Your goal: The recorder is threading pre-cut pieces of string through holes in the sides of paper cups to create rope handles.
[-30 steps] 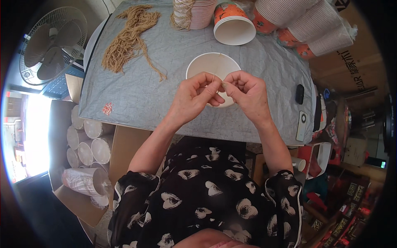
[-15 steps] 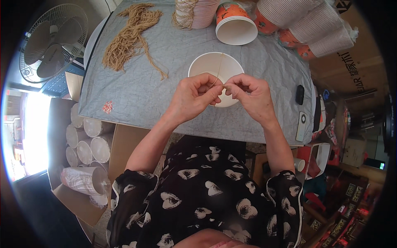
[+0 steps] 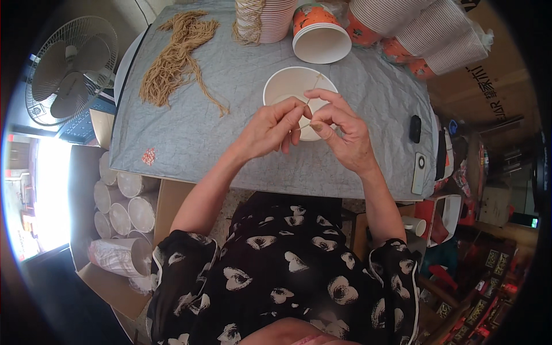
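Note:
Both hands are up over the near part of a white paper tub (image 3: pixel 284 86) standing on the table. A thin tan cord (image 3: pixel 314 87) runs down from the tub's far rim to my fingers. My left hand (image 3: pixel 273 127) pinches the cord between thumb and bent forefinger. My right hand (image 3: pixel 348 135) has its thumb close to the middle fingers on a short cord end, its forefinger raised along the cord. The exact knot or loop between the fingertips is too small to make out. At the far left lies a loose bundle of tan cords (image 3: pixel 172 66).
Orange-printed tubs (image 3: pixel 322 43) and nested stacks (image 3: pixel 443 34) line the far edge, one stack (image 3: pixel 273 20) hung with cords. A phone (image 3: pixel 419 172) and a black object (image 3: pixel 415 129) lie at right. Below left, a carton (image 3: pixel 167 207) holds wrapped tubs; a fan (image 3: pixel 72 72) stands beyond.
My right hand has drawn slightly apart from the left, and its forefinger has lifted toward the cord. The left hand still pinches the cord.

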Motion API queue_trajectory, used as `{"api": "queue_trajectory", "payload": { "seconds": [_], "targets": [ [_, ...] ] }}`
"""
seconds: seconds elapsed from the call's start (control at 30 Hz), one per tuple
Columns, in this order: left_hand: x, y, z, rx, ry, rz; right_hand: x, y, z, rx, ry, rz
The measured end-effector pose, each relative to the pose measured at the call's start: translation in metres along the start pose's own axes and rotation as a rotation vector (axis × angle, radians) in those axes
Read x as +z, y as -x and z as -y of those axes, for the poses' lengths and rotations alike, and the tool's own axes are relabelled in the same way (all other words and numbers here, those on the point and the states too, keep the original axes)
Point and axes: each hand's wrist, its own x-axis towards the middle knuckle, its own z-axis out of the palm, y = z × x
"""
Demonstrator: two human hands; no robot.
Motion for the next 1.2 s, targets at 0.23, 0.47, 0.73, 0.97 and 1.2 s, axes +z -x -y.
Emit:
{"api": "queue_trajectory", "payload": {
  "seconds": [0.23,0.47,0.73,0.97,1.2],
  "targets": [
    [-0.02,-0.006,-0.035,0.081,-0.1,0.098,-0.001,-0.021,0.003,0.116,-0.049,0.06],
    [-0.024,0.007,-0.032,-0.108,-0.033,0.12,-0.006,-0.029,-0.006,0.043,0.085,0.116],
    [-0.019,0.006,0.002,-0.044,0.149,0.045,-0.014,-0.022,-0.007,0.263,-0.019,0.086],
    [-0.016,0.0,0.0,-0.01,0.134,0.054,-0.016,-0.026,0.001,0.347,-0.123,0.133],
    [-0.017,0.004,-0.005,0.009,0.029,0.041,-0.01,-0.028,-0.003,0.356,-0.232,0.15]
  ]
}}
